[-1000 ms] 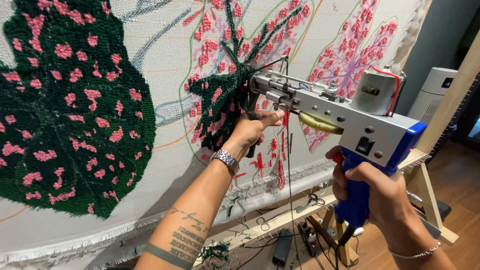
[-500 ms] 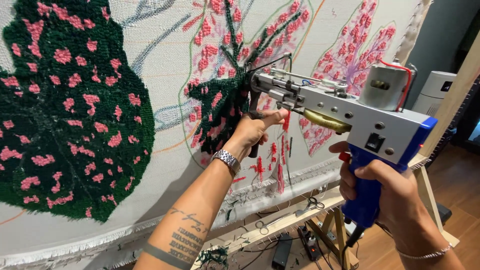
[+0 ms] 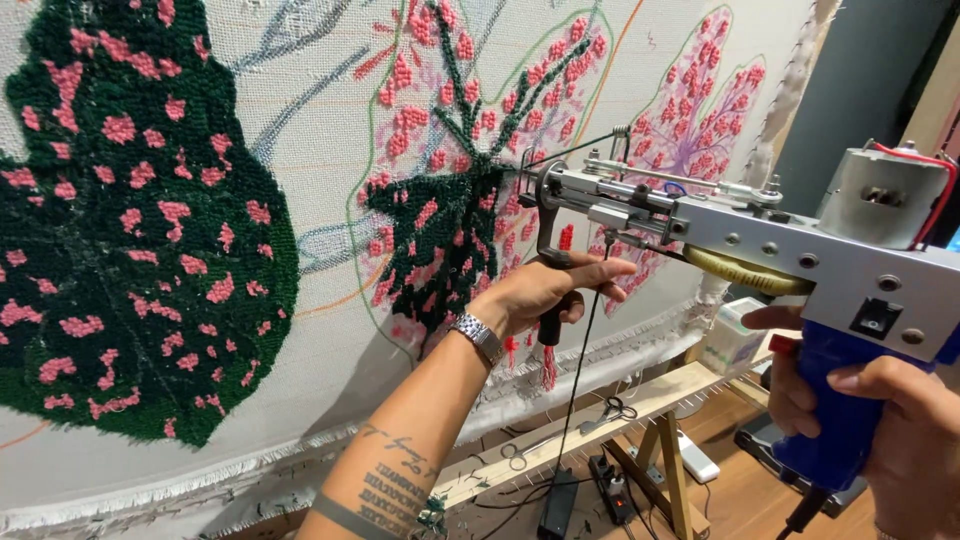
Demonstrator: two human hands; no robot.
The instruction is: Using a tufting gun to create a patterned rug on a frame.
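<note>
A tufting gun [image 3: 760, 240] with a silver body, a motor on top and a blue grip is held against a stretched white cloth [image 3: 320, 120]. My left hand [image 3: 545, 295] is shut on the gun's black front handle. My right hand [image 3: 880, 420] is shut on the blue rear grip. The gun's needle tip touches the cloth at a half-filled leaf [image 3: 460, 210] of dark green yarn with pink dots. A thin dark yarn strand runs down from the gun. A finished dark green leaf [image 3: 130, 230] with pink dots fills the left.
A pink and purple outlined leaf [image 3: 700, 110] lies on the cloth to the right. Below runs the wooden frame rail [image 3: 600, 420] with scissors [image 3: 615, 410] on it. A power strip [image 3: 610, 490] and cables lie on the wooden floor. A grey wall stands at the right.
The gun and both hands have shifted slightly to the right and up along the green leaf. Both grips are unchanged.
</note>
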